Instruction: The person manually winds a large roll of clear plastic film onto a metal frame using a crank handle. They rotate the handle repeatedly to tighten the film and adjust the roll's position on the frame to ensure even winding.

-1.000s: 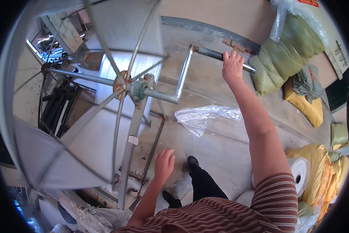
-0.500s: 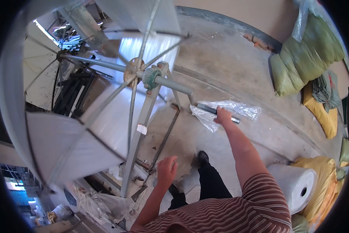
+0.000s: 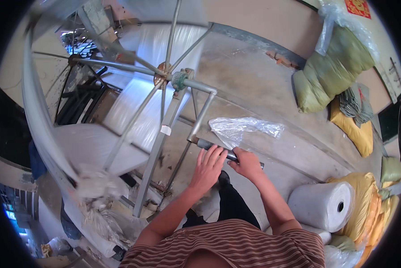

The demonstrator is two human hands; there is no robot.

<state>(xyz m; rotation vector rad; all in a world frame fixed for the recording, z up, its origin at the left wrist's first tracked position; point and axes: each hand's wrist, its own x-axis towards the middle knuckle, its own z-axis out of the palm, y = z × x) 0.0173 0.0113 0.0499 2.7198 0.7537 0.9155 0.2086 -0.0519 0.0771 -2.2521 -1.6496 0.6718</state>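
Note:
My right hand is closed around the dark tubular grip of a metal crank handle. Beside it, my left hand lies with outstretched fingers against the same grip, not wrapped round it. The crank joins a shaft held in a green bearing on top of a slanted metal post. Beyond the bearing, a rusty hub carries the spokes of a large reel. Translucent plastic film runs around the reel's outer bars, partly blurred.
A crumpled clear plastic sheet lies on the floor beyond the crank. To my right sit a wrapped white roll and yellow sacks. Farther off, a big green sack leans by the wall. Bundled film lies low at the left.
The crank has turned, bringing its grip nearer to me with my right hand on it. My left hand has come up to the grip. The reel has rotated, and the view has shifted.

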